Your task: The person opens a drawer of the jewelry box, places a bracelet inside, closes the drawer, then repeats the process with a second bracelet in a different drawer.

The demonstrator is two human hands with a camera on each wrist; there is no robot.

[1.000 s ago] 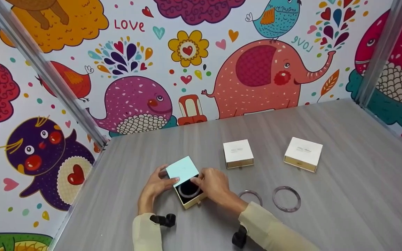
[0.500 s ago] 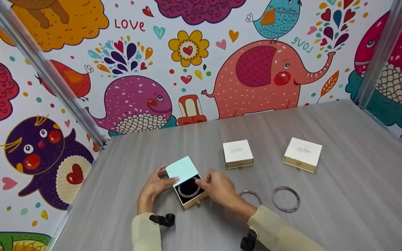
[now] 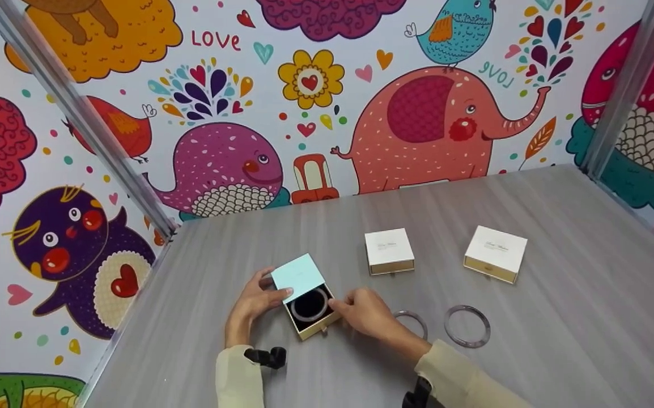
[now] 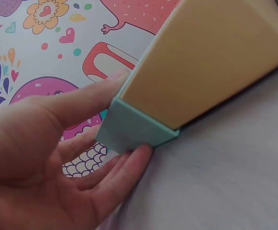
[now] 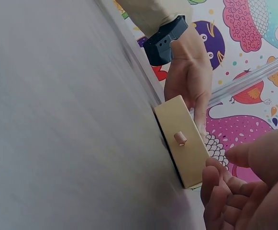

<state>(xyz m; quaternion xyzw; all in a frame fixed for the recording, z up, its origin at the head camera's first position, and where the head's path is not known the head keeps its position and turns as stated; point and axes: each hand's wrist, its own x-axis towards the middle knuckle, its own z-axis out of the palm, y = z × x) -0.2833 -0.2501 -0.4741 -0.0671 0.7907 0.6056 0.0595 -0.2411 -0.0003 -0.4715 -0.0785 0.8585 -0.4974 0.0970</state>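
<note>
My left hand (image 3: 252, 305) holds the teal sleeve (image 3: 297, 277) of a small gift box, thumb on top; the left wrist view shows fingers against its teal end. From the sleeve a gold drawer (image 3: 314, 331) sticks partly out, black inside. A greyish bangle (image 3: 308, 321) lies in that drawer, around a black centre. My right hand (image 3: 365, 314) is at the drawer's right edge, fingers loosely bent and holding nothing. In the right wrist view the fingertips (image 5: 214, 165) are close beside the drawer front, which carries a small pull tab (image 5: 180, 138).
Two white-topped boxes with gold sides stand farther back, one in the middle (image 3: 388, 246) and one to the right (image 3: 497, 247). On the grey table (image 3: 236, 243) lie a bangle (image 3: 478, 343) and a second bangle (image 3: 422, 322), partly hidden by my right forearm. A printed wall (image 3: 315, 130) rises behind.
My right hand has drawn back to the right from over the drawer, uncovering more of the bangle inside. My left hand and the box stay in place.
</note>
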